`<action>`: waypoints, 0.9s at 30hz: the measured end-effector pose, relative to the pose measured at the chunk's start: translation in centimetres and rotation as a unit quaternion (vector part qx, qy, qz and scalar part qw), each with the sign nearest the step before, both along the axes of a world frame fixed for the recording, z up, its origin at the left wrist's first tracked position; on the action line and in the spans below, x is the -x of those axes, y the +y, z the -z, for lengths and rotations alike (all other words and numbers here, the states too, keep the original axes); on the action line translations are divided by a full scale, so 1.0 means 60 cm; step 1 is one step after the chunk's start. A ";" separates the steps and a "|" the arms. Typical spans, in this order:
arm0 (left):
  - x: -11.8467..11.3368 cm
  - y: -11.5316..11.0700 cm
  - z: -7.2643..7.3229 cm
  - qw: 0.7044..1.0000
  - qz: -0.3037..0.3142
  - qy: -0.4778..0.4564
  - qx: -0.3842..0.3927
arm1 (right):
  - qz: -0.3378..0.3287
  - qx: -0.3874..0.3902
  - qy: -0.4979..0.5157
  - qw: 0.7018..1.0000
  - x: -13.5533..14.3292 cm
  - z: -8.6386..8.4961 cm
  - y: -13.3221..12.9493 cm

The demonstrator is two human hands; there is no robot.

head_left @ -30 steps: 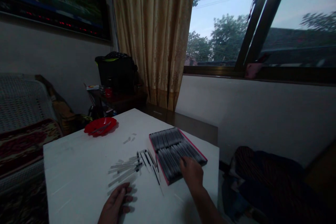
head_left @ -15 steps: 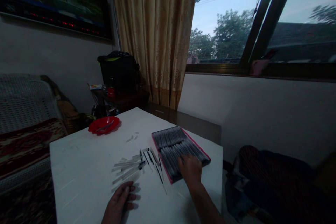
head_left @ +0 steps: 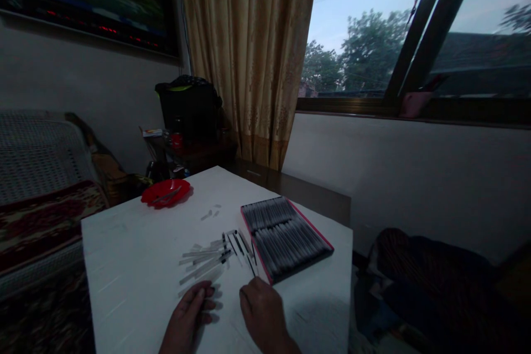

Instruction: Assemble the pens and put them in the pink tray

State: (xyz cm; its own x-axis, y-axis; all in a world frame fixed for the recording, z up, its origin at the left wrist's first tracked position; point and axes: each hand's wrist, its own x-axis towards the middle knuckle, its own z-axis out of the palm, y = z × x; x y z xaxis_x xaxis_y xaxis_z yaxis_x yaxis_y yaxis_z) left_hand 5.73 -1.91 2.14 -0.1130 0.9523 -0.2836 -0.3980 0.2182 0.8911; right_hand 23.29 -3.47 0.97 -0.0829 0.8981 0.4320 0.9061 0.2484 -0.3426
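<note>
Bench [head_left: 136, 265]: white top, under and around both hands
Right hand [head_left: 258, 283]: fingers bent inward, tips down at the near visible end of the dark stick; the hand hides the rest, can't tell if it's gripped
Left hand [head_left: 194, 307]: fingers partly curled, thumb close to the index finger, low over the bench; can't tell if it holds anything
Tray [head_left: 286, 238]: pink-edged, packed with dark slim pieces in two rows, beyond and right of the right hand; near left corner close to its fingertips, blocks straight reach that side
Pale strips [head_left: 201, 263]: loose fan just beyond the left hand, some overlapping
Small scraps [head_left: 211, 212]: well beyond the left hand, past the strips
Red dish [head_left: 166, 192]: far beyond the left hand and to its left, slim item inside
Clothes heap [head_left: 415, 282]: well right of the right hand, off the bench
Other sticks [head_left: 235, 243]: thin, dark and pale, beyond the right hand and slightly left, between strips and tray
Dark stick [head_left: 251, 266]: flat-looking, just past the right fingertips; visible end points away and slightly left
Long axis: runs away from the right hand, leaning left, roughly parallel to the tray's left edge
</note>
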 end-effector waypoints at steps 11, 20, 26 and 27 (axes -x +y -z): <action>0.065 0.040 -0.011 0.991 -0.036 0.130 -0.021 | -0.007 -0.002 0.022 1.000 0.010 0.029 0.004; 0.043 0.065 -0.043 0.703 0.192 0.650 -0.215 | -0.007 -0.011 0.011 1.000 0.008 0.027 0.002; 0.015 0.075 -0.054 0.597 0.249 0.737 -0.196 | -0.014 -0.015 0.018 1.000 0.007 0.027 0.001; 0.012 0.079 -0.055 0.594 0.251 0.740 -0.193 | -0.014 -0.015 0.018 1.000 0.007 0.027 0.001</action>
State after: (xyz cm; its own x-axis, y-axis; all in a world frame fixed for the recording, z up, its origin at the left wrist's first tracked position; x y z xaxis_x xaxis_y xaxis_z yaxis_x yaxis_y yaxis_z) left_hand 4.98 2.84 5.46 0.3594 0.9329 0.0233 0.9112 -0.3562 0.2069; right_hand 22.89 -3.40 -0.66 -0.0906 0.8820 0.4625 0.8858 0.2836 -0.3673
